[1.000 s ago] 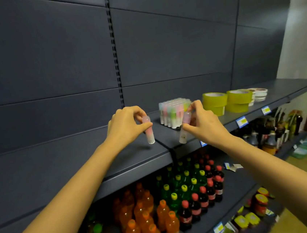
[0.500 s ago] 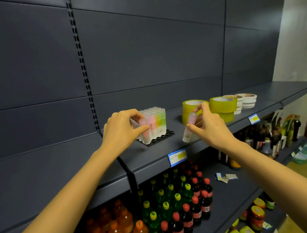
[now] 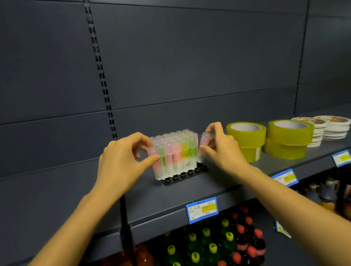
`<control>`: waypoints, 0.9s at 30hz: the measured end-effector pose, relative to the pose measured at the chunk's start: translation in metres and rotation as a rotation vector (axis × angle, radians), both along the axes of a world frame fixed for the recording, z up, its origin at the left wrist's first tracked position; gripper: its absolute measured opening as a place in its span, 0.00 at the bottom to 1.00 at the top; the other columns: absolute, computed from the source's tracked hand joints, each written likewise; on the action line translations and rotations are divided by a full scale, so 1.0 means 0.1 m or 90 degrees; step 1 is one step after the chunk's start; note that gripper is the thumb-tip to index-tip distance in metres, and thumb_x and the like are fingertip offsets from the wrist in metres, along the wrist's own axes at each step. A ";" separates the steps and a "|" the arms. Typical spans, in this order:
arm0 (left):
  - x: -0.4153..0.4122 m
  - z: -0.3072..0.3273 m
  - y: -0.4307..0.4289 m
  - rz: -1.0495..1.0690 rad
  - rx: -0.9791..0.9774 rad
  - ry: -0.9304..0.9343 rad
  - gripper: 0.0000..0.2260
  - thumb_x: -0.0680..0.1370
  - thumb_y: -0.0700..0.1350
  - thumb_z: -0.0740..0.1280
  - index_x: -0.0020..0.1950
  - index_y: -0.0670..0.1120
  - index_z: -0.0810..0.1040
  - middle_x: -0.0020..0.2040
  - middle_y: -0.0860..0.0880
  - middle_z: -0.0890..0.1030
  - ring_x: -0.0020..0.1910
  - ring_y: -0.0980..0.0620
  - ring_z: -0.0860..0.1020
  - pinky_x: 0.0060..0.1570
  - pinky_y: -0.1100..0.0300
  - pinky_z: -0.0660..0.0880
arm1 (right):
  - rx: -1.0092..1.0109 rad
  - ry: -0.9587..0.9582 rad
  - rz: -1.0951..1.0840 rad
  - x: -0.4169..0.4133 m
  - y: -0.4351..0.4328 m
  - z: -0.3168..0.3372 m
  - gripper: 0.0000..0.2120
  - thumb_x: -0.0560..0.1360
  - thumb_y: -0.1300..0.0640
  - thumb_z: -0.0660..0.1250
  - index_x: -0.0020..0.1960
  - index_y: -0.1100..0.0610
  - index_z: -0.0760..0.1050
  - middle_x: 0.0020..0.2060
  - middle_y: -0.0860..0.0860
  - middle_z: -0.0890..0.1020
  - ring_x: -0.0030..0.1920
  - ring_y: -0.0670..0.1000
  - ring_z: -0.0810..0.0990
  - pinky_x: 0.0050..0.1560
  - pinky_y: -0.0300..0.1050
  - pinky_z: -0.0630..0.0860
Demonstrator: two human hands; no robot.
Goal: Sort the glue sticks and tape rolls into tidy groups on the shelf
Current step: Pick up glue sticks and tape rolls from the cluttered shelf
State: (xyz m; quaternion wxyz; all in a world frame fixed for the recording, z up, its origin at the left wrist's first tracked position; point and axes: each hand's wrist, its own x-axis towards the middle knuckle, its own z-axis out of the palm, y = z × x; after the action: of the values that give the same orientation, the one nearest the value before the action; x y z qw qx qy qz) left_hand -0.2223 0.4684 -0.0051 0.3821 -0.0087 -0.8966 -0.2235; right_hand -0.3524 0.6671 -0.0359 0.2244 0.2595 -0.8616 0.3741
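Note:
Several clear-capped glue sticks [image 3: 179,152] in pink, green and yellow stand packed upright in a black holder tray [image 3: 185,174] on the dark shelf [image 3: 229,177]. My left hand [image 3: 122,160] pinches a pink glue stick [image 3: 156,165] at the block's front left corner, its base just above the tray. My right hand [image 3: 220,145] pinches another pink glue stick [image 3: 203,146], tilted against the block's right side. To the right, two stacks of yellow-green tape rolls [image 3: 268,139] sit beside stacks of flat white tape rolls [image 3: 325,128].
Blue price tags [image 3: 202,209] hang on the shelf's front edge. The shelf below holds orange, green and dark soda bottles [image 3: 204,251]. A slotted upright [image 3: 101,75] runs down the dark back panel. Bare shelf lies left of the glue sticks.
Both hands moved in toward the glue stick block. The left stick now sits at the front left corner, and the right stick has come from beside the tape to the block's right side.

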 end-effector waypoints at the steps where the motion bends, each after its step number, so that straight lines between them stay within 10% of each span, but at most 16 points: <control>1: -0.01 -0.01 0.00 0.009 -0.003 -0.003 0.10 0.67 0.49 0.76 0.44 0.51 0.79 0.36 0.62 0.78 0.35 0.55 0.76 0.41 0.58 0.74 | 0.008 -0.002 0.006 -0.04 -0.02 -0.03 0.15 0.75 0.58 0.67 0.58 0.56 0.64 0.45 0.53 0.82 0.48 0.57 0.80 0.52 0.52 0.75; 15: -0.21 -0.11 0.25 0.131 0.026 -0.015 0.10 0.67 0.49 0.76 0.44 0.50 0.80 0.36 0.60 0.79 0.32 0.59 0.73 0.40 0.60 0.72 | 0.349 0.185 -0.001 -0.37 0.12 0.33 0.18 0.76 0.40 0.58 0.60 0.47 0.73 0.55 0.51 0.78 0.55 0.59 0.78 0.44 0.47 0.70; 27: -0.41 -0.25 0.42 0.262 -0.120 -0.048 0.12 0.72 0.54 0.70 0.50 0.49 0.80 0.48 0.54 0.80 0.40 0.58 0.68 0.40 0.63 0.67 | 0.270 0.232 0.157 -0.26 0.03 0.51 0.16 0.77 0.43 0.58 0.60 0.46 0.74 0.56 0.47 0.74 0.52 0.56 0.77 0.44 0.44 0.66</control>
State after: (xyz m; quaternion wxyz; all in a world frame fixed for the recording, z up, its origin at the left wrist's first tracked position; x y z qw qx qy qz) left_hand -0.2635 0.5100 -0.0299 0.3835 0.1469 -0.9101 -0.0562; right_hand -0.3783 0.6696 0.0148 0.2692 0.4661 -0.8279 0.1577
